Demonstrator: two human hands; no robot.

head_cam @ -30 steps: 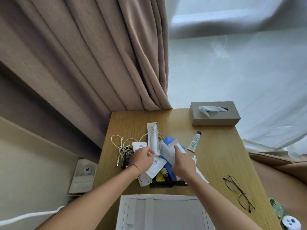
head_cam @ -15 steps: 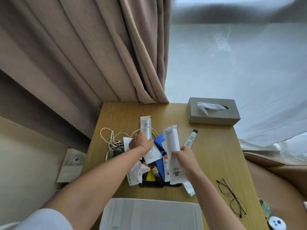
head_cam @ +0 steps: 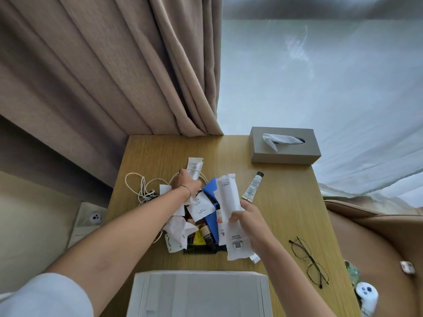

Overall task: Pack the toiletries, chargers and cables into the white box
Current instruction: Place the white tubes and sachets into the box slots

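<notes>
The white box [head_cam: 199, 294] sat at the near edge of the desk [head_cam: 286, 213], straight below me, and nothing I could make out had gone into it yet. Just beyond it lay the heap of toiletries [head_cam: 196, 225]: white sachets, a dark little bottle, a black comb, something blue, with the white cables [head_cam: 142, 188] looped at its left. My right hand [head_cam: 247, 223] had its grip closed round a sheaf of long white sachets [head_cam: 229, 202], raised above the heap. My left hand [head_cam: 186, 183] reached to the far side, its grip curled on another white sachet [head_cam: 194, 168] lying over a cable loop.

I judged the sheaf the weak point: slick, flat packets held only at their middle could fan out and slide loose on the way to the box. Lifting the far sachet might snag the cable and drag the tangle along. The tube [head_cam: 253, 187] lay just beside the heap and might roll if knocked; the glasses [head_cam: 309, 261], well apart at the right, sat close under my forearm's path
</notes>
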